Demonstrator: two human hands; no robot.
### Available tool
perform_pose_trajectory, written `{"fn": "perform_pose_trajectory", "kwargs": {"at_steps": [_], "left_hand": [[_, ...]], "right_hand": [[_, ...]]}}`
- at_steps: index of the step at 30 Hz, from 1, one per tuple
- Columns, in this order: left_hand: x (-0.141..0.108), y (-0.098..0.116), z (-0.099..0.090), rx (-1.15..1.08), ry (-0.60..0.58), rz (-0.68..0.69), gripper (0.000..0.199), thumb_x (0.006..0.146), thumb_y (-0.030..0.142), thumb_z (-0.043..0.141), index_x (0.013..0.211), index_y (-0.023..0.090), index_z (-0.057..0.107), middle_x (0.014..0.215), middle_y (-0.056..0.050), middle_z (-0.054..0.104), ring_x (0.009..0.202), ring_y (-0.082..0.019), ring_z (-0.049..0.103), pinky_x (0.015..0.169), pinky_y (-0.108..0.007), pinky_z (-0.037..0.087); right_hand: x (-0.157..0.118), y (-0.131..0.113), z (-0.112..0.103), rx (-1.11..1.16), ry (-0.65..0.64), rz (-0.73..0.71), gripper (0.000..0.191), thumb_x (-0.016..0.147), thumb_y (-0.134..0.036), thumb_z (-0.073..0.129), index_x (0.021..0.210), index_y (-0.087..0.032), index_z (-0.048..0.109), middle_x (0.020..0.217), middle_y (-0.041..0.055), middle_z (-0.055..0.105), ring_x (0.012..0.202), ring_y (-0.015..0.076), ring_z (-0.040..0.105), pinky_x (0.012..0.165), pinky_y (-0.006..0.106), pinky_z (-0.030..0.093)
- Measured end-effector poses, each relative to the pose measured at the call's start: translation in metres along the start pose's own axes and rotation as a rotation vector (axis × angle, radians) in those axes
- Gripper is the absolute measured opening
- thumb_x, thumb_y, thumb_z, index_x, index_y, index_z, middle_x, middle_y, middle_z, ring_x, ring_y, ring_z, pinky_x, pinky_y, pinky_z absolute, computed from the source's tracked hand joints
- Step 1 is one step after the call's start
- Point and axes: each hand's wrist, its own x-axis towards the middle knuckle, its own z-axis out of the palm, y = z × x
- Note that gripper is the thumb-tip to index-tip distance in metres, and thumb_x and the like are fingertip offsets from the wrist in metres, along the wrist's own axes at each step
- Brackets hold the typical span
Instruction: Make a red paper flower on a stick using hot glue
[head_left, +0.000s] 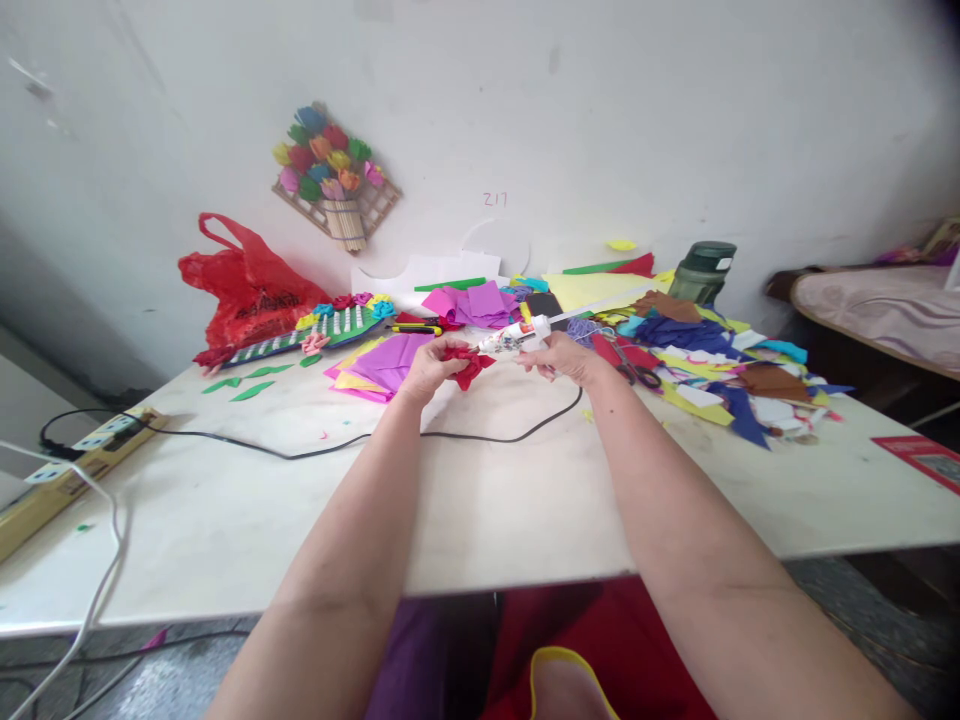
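Between the fingers of my left hand [433, 368] is a red paper flower [471, 368], held above the middle of the table. My right hand [559, 358] grips a white hot glue gun [511, 338], a long glue stick [600, 302] poking out of its rear. The gun's nozzle points left and meets or nearly meets the flower; I cannot tell which. A black cord [517, 437] loops from near my right hand leftward across the table. Purple and yellow paper sheets [386, 365] lie just beyond my left hand.
Green paper leaves [259, 382] and a board with paper flowers [330, 325] lie left, before a red plastic bag [255, 280]. A power strip [90, 460] sits at the left edge. Scissors [637, 372], paper scraps [720, 370] and a green bottle [701, 272] are at right.
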Motion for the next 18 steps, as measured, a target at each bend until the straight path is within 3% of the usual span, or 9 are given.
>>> {"fn": "perform_pose_trajectory", "kwargs": {"at_steps": [7, 13, 18], "left_hand": [[0.0011, -0.0003, 0.0005, 0.006, 0.0, 0.023, 0.046, 0.048, 0.027, 0.087, 0.088, 0.014, 0.067, 0.082, -0.007, 0.074, 0.073, -0.024, 0.072, 0.065, -0.033, 0.056], [0.0017, -0.0003, 0.0015, 0.009, 0.003, 0.048, 0.044, 0.049, 0.027, 0.086, 0.087, 0.014, 0.066, 0.079, -0.005, 0.074, 0.069, -0.02, 0.07, 0.064, -0.031, 0.057], [0.0016, -0.0013, 0.0021, 0.015, 0.041, 0.057, 0.044, 0.05, 0.026, 0.086, 0.088, 0.014, 0.067, 0.078, -0.006, 0.074, 0.069, -0.021, 0.07, 0.063, -0.031, 0.056]], "right_hand": [[0.0049, 0.0014, 0.0011, -0.013, 0.043, -0.01, 0.036, 0.059, -0.04, 0.085, 0.066, -0.016, 0.06, 0.059, -0.001, 0.061, 0.04, 0.0046, 0.04, 0.039, 0.022, 0.032], [0.0042, -0.0039, 0.0043, -0.037, 0.083, 0.006, 0.03, 0.063, -0.03, 0.083, 0.067, -0.017, 0.057, 0.052, -0.0055, 0.051, 0.039, 0.0051, 0.038, 0.038, 0.022, 0.03], [0.0034, -0.0052, 0.0033, -0.085, 0.068, -0.003, 0.03, 0.064, -0.032, 0.083, 0.068, -0.018, 0.057, 0.045, -0.0063, 0.046, 0.04, 0.0073, 0.038, 0.04, 0.023, 0.031]]}}
